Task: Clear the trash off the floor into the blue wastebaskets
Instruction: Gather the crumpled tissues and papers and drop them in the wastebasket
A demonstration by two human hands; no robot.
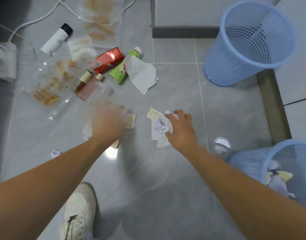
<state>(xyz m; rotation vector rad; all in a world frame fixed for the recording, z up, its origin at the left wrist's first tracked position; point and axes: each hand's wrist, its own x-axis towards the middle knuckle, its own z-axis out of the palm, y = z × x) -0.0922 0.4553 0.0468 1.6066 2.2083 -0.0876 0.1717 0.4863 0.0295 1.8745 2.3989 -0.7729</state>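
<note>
1. Head view: the near blue wastebasket (252, 163) already held crumpled papers; the far blue wastebasket (249, 44) looked empty.
2. The right hand (180, 130) closed its grip on a crumpled tissue wad (160, 127) lying on the floor (166, 187).
3. The left hand (108, 122) was blurred over paper scraps (130, 120); its grip could not be judged.
4. Most remained: the red can (106, 60), green bottle (123, 68), white tissue (142, 75), clear bottles and wrappers.

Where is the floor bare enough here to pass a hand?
Bare tile lies between the tissue and the far basket, and between the arms near the shoe. Crowded upper left: can, bottles, plastic bags.
</note>
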